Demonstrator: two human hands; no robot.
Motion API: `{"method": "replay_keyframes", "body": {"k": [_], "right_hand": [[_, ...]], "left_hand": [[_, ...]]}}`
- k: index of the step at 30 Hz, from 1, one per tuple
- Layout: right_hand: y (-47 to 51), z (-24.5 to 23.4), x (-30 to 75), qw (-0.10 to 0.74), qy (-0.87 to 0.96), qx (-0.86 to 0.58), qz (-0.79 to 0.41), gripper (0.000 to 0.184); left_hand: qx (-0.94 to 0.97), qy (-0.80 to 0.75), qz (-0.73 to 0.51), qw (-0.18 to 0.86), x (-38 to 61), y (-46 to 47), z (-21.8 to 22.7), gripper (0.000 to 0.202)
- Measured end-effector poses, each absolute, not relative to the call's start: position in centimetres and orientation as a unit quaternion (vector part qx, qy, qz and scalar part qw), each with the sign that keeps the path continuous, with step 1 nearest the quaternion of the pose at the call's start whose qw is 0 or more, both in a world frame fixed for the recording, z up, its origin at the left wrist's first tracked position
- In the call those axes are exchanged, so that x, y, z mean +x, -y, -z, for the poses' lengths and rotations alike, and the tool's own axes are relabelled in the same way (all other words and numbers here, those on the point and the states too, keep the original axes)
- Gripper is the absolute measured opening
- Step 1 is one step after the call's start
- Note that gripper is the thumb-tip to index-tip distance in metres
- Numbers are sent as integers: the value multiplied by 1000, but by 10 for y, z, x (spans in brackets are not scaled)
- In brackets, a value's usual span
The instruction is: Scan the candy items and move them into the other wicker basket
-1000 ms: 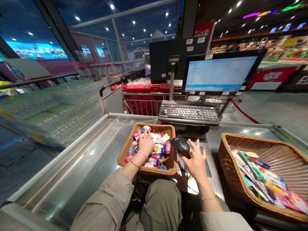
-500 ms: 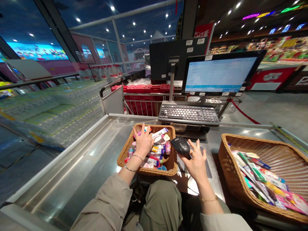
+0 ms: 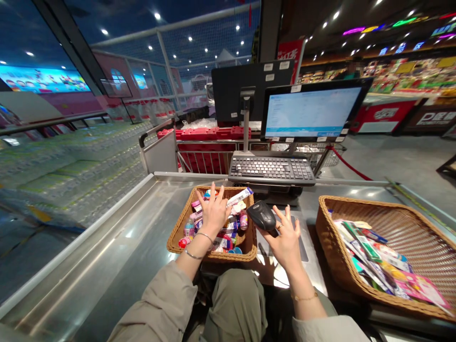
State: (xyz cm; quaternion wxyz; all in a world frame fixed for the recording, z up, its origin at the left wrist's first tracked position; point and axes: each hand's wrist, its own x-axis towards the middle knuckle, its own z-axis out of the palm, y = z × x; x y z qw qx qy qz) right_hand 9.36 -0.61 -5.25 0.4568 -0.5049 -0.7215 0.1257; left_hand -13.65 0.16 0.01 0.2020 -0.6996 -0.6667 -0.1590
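My left hand (image 3: 213, 213) is raised over a small wicker basket (image 3: 177, 239) full of little colourful packets and bottles. It pinches a long white packet (image 3: 241, 195) that sticks out to the right, while its other fingers are spread upward. My right hand (image 3: 286, 239) holds a black barcode scanner (image 3: 262, 215) just right of that basket, with the fingertips fanned out. The scanner head points toward the white packet. A cable runs down from the scanner over the counter.
A larger wicker basket (image 3: 329, 249) with flat packets lies at the right. Behind are a keyboard (image 3: 271, 168) and a lit screen (image 3: 309, 113). The steel counter (image 3: 121, 247) stretches left; a red shopping cart (image 3: 206, 152) stands beyond it. A person stands far back.
My left hand rose out of the small basket with the white packet. The right hand with the scanner stayed nearly in place. The camera view shifted slightly.
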Motion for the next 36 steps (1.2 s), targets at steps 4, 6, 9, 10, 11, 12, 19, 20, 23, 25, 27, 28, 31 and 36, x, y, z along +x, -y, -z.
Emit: {"method": "replay_keyframes", "body": {"k": [4, 6, 9, 10, 11, 12, 19, 20, 23, 25, 27, 28, 31, 36], "right_hand": [[8, 49, 94, 458, 719, -507, -126, 28], [8, 48, 94, 460, 719, -507, -123, 28], [9, 46, 95, 465, 717, -505, -117, 27], [9, 46, 95, 466, 717, -505, -114, 26], [9, 46, 95, 467, 717, -505, -111, 25], [10, 46, 95, 469, 717, -505, -106, 24], [10, 46, 95, 485, 713, -500, -79, 22], [10, 46, 95, 485, 713, -500, -79, 22], [10, 46, 95, 480, 718, -498, -80, 23], [10, 47, 95, 477, 722, -496, -79, 24], [10, 47, 94, 477, 723, -495, -77, 23], [10, 47, 94, 476, 723, -494, -77, 23], [10, 48, 93, 476, 725, -493, -75, 23], [10, 49, 94, 475, 727, -490, -71, 23]], "left_hand": [[-702, 665, 165, 197, -133, -3, -3, 22], [-703, 663, 167, 196, -131, -3, -4, 21], [-703, 661, 166, 204, -129, -4, -5, 22], [-702, 660, 165, 208, -129, -4, -5, 22], [-703, 659, 166, 210, -128, -4, -6, 22], [-702, 660, 167, 211, -128, -4, -6, 23], [-703, 657, 177, 206, -124, -5, -7, 22], [-703, 657, 178, 205, -124, -5, -7, 23], [-703, 658, 176, 205, -124, -5, -8, 23], [-702, 659, 173, 205, -124, -5, -8, 22], [-702, 660, 172, 206, -124, -5, -8, 23], [-702, 659, 171, 207, -124, -5, -8, 23], [-703, 659, 171, 207, -124, -5, -7, 22], [-703, 660, 171, 202, -125, -5, -7, 23]]}}
